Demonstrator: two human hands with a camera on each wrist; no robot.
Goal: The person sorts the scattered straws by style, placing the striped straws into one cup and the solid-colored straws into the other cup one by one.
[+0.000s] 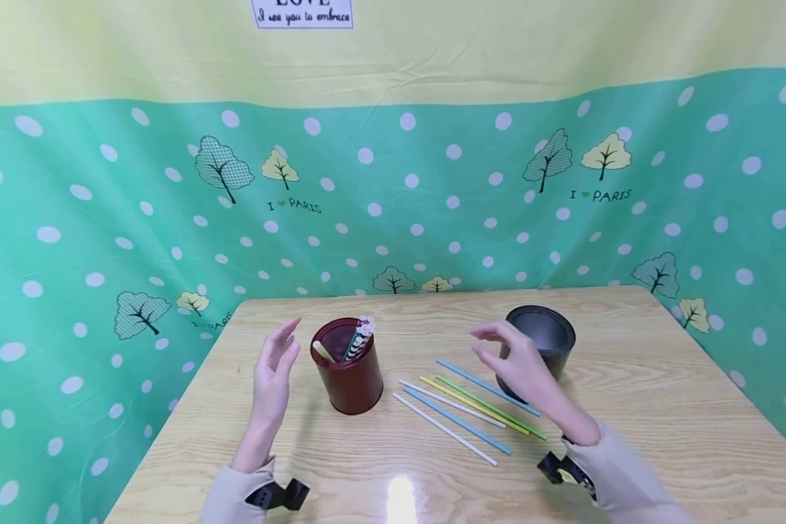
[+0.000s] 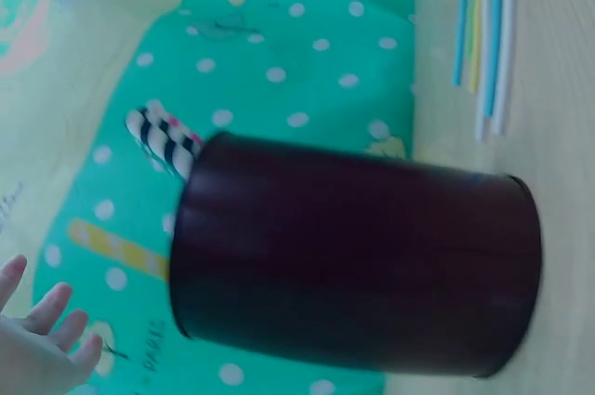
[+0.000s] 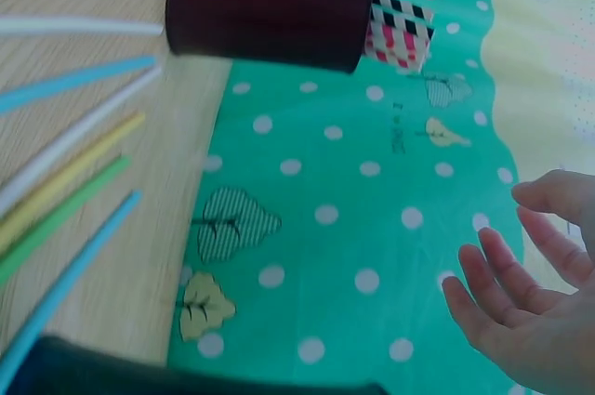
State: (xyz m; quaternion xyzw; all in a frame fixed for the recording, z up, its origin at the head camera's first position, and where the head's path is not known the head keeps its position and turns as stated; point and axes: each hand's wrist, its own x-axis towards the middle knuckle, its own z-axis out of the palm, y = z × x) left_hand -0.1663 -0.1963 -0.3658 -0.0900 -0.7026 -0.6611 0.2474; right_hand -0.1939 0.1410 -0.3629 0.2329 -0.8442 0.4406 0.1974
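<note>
My left hand [image 1: 273, 382] is raised just left of a dark red cylindrical cup [image 1: 356, 384], apart from it and holding nothing. The cup stands upright with a yellow straw [image 1: 323, 351] and a bunch of patterned paper straws [image 1: 359, 338] in it. Over the right part of the table hovers my right hand [image 1: 524, 367], fingers loosely bent, nothing between them. It partly covers a black cup [image 1: 557, 338] in the head view. Between the two cups several thin plastic straws lie spread out, among them a green straw [image 1: 491, 407], a blue straw [image 1: 458, 421] and a white straw [image 1: 445, 429].
The cups and straws share a light wooden table [image 1: 635, 378]. A green and yellow curtain [image 1: 432, 196] with dots and trees hangs behind and beside it. Small dark camera mounts [image 1: 278, 495] sit at both wrists.
</note>
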